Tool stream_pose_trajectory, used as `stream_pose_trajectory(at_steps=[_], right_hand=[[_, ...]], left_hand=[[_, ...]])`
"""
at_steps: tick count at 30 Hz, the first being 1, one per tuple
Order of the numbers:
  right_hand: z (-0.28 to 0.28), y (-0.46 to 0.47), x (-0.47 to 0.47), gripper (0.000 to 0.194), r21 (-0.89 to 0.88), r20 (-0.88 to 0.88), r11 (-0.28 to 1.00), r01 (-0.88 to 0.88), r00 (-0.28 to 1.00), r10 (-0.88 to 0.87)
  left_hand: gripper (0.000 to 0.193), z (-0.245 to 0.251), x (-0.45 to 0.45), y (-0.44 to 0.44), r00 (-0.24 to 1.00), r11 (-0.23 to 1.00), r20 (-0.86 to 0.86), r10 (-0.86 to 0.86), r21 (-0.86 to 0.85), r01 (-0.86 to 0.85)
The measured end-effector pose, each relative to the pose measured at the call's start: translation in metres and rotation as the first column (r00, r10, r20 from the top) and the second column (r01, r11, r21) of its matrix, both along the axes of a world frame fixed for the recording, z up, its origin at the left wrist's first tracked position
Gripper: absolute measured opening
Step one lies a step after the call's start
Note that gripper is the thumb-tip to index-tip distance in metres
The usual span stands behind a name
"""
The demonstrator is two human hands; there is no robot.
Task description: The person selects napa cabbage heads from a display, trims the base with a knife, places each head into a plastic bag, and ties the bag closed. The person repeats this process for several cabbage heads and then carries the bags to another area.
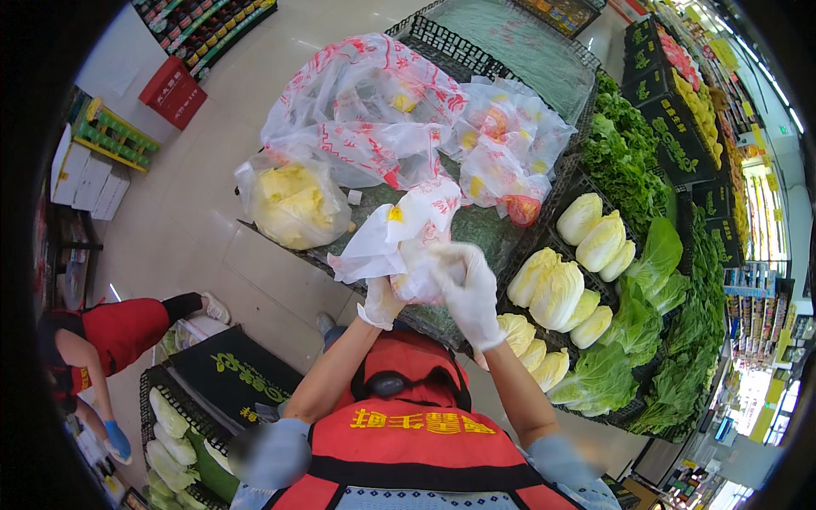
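My left hand, in a white glove, holds a bundle wrapped in white printed paper from its near left side. My gloved right hand is at the right side of that bundle, fingers curled and partly blurred; whether they pinch the wrapper is not clear. What the paper encloses is hidden. Beyond the bundle lie a large clear plastic bag with red print and several crumpled printed wrappers. A clear bag of yellow leaves rests at the left edge of the dark display surface.
Napa cabbages fill black crates at my right, beside leafy greens. A film-covered crate stands at the far side. Another person in a red vest is at left, near a crate of cabbages.
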State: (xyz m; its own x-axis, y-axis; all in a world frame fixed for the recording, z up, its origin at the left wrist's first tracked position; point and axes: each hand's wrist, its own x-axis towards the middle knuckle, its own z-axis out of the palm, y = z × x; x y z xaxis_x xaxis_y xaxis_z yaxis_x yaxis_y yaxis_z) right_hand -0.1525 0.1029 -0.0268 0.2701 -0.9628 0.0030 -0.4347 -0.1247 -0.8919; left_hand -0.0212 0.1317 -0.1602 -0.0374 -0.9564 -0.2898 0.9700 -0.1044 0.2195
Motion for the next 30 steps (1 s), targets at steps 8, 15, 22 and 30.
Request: stream_pose_trajectory(at_steps=[8,15,22,30], right_hand=[[0.060,-0.005,-0.020,0.049,-0.115,-0.089,0.907,-0.406,0.913,0.397],[0.046,-0.115,0.043,0.028,-0.256,-0.500,0.866,-0.430,0.826,0.262],[0.011,-0.193,0.094,0.030,-0.114,-0.684,0.930,-0.349,0.707,0.181],[0.031,-0.019,0.059,0.045,-0.279,-0.732,0.838,-0.469,0.668,0.130]], left_hand=[[0.057,0.001,0.006,-0.021,0.979,0.998,-0.200,-0.050,0.017,0.054],[0.067,-0.004,0.016,-0.015,0.999,0.997,0.010,-0.042,-0.065,0.043],[0.073,-0.009,0.017,0.038,0.971,0.967,0.001,-0.238,-0.096,0.237],[0.070,-0.003,0.007,0.038,0.994,0.949,0.106,0.026,-0.315,0.009]])
